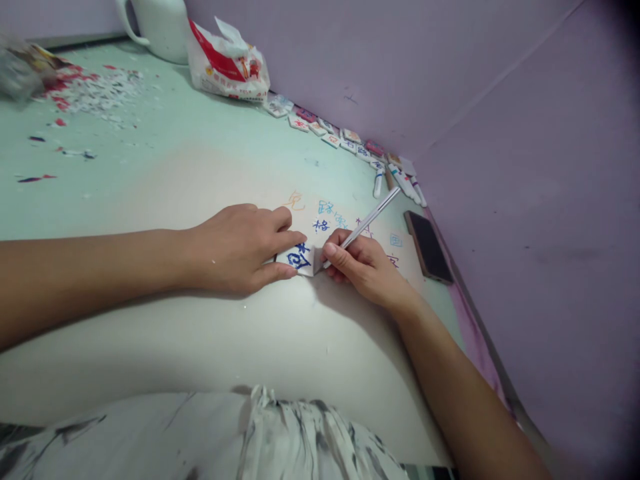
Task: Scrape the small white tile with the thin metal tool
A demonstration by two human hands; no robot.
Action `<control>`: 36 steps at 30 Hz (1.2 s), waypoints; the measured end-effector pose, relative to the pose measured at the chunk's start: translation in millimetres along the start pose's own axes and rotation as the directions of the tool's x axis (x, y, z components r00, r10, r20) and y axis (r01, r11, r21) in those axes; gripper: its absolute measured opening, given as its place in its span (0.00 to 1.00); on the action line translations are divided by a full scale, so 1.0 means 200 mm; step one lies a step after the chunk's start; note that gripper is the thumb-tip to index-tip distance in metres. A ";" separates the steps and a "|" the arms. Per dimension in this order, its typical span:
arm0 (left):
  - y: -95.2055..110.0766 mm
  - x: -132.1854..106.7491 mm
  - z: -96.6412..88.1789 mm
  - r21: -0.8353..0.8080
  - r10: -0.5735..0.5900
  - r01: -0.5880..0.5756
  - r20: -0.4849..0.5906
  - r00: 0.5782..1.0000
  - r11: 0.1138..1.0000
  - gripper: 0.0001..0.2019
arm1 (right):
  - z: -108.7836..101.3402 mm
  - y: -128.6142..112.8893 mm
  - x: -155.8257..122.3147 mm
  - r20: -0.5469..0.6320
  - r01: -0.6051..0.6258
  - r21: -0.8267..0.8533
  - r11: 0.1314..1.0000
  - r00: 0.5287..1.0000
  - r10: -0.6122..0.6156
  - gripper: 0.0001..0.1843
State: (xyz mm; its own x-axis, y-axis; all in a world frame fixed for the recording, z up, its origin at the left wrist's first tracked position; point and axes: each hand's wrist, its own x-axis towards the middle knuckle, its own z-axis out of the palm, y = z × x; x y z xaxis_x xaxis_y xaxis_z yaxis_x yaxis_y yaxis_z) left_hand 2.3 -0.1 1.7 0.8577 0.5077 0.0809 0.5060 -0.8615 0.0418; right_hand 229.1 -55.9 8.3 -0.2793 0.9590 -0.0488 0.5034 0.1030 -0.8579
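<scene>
Tile [301,258] between hands [245,248], phone [429,247] right, jug [163,30] behind left

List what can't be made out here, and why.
Head view: part of the flat white piece with blue writing, hidden by the left hand.
Head view: the tip of the slim silver pen-shaped tool, too small and blurred beside the right hand.
Head view: the white mug's top, cut off by the upper edge.
Head view: the crumpled clear plastic bag's contents, blurred and cut off by the left edge.
</scene>
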 end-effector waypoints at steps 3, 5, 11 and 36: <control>0.00 0.00 0.00 -0.002 0.005 -0.005 -0.005 1.000 1.000 0.24 | 0.00 0.00 0.00 0.002 -0.006 0.001 1.000 1.000 0.006 0.29; 0.00 0.00 0.01 -0.002 0.004 -0.004 -0.009 1.000 1.000 0.24 | 0.00 0.00 0.00 0.002 -0.008 -0.003 1.000 1.000 0.008 0.29; 0.00 0.00 0.00 -0.005 0.000 0.000 -0.011 1.000 1.000 0.24 | 0.00 0.00 0.00 0.004 -0.009 0.001 1.000 1.000 0.009 0.28; 0.00 -0.01 -0.01 -0.001 -0.002 0.002 0.000 1.000 1.000 0.24 | 0.00 -0.01 0.00 0.004 -0.004 -0.014 1.000 1.000 0.004 0.29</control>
State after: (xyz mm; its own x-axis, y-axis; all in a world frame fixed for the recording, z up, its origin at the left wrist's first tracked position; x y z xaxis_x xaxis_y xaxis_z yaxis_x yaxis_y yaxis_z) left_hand 1.3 -0.9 3.1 0.8567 0.5093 0.0811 0.5075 -0.8606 0.0434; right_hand 228.8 -56.8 9.7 -0.2805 0.9583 -0.0543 0.5157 0.1027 -0.8506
